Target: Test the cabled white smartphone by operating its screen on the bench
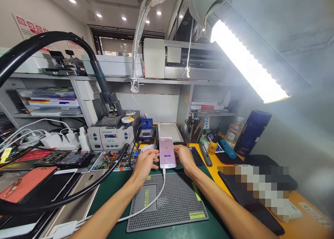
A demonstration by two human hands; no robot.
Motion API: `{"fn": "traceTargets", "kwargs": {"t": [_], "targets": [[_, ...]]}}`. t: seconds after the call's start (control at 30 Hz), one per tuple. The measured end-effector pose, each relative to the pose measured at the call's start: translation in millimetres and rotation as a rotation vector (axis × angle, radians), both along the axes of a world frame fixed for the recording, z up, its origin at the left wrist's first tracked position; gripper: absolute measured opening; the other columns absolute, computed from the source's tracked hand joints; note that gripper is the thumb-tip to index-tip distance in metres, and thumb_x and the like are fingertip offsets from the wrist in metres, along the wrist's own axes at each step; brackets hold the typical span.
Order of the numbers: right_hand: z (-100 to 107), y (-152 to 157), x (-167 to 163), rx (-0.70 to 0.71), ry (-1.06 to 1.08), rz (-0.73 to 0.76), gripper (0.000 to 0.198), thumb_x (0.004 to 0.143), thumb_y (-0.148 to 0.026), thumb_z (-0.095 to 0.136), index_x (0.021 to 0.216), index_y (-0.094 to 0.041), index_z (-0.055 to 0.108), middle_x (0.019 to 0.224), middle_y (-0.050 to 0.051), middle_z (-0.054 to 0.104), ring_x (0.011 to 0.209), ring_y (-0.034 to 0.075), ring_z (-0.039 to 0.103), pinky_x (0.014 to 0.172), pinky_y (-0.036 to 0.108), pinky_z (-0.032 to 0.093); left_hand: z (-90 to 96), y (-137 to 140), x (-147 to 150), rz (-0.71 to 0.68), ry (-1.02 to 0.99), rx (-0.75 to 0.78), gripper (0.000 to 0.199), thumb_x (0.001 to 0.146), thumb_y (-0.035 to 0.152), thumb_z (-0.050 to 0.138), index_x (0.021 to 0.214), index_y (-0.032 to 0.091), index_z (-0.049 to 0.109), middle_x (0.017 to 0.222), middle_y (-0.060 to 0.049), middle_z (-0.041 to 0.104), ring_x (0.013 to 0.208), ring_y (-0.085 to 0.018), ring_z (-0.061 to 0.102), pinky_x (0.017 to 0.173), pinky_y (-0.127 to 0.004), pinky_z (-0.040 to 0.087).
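Observation:
A white smartphone (pixel 167 152) stands tilted up at the far end of the grey textured repair mat (pixel 180 197), its screen lit pinkish with a small blue button. A white charging cable (pixel 164 183) is plugged into its bottom edge and curves away to the lower left. My right hand (pixel 184 159) grips the phone at its right edge, with some fingers hidden behind it. At the phone's left edge is my left hand (pixel 146 161), its fingers loosely bent and apart; whether the fingertips touch the phone I cannot tell.
Phones (pixel 28 183) lie along the left, beside a tray of circuit boards (pixel 111 159). A soldering station (pixel 112 133) stands behind. A black hose (pixel 99 183) crosses the left side. On the right are a yellow bottle (pixel 213 145) and a black phone-like slab (pixel 247 200). A bright lamp (pixel 247 60) hangs overhead.

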State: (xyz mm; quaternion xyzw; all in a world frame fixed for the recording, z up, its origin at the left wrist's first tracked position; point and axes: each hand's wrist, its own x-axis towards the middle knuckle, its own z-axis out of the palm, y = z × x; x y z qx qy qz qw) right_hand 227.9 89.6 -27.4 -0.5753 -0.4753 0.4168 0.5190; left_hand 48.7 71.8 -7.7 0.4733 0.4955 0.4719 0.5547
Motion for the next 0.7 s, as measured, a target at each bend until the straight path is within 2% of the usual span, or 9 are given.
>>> {"fn": "traceTargets", "kwargs": {"t": [0.23,0.43,0.7], "targets": [[0.0,3.4,0.1,-0.043,0.054,-0.041,0.022,0.066,-0.025,0.057,0.082,-0.016,0.07,0.072,0.007,0.069,0.064,0.019,0.061,0.057,0.027,0.044,-5.3,0.7,0.7,-0.02,0.015,0.013,0.031,0.07,0.022,0.057,0.097,0.012,0.071,0.109,-0.015,0.071,0.092,-0.023,0.067,0.063,-0.027,0.059],[5.1,2.1,-2.3,-0.071,-0.021,-0.024,0.035,0.06,-0.019,0.058,0.095,-0.016,0.067,0.084,0.007,0.072,0.072,0.02,0.064,0.059,0.027,0.044,-5.9,-0.2,0.8,-0.027,0.028,0.012,0.033,0.071,0.022,0.057,0.1,0.012,0.069,0.111,-0.016,0.07,0.097,-0.024,0.066,0.065,-0.028,0.058],[0.5,2.0,-1.7,-0.046,-0.112,0.022,0.044,0.06,-0.019,0.064,0.104,-0.014,0.061,0.075,0.002,0.067,0.072,0.02,0.064,0.06,0.027,0.042,-1.8,-1.7,2.9,-0.027,0.047,0.016,0.035,0.07,0.022,0.055,0.1,0.011,0.068,0.109,-0.017,0.07,0.096,-0.024,0.065,0.063,-0.028,0.057]]}}
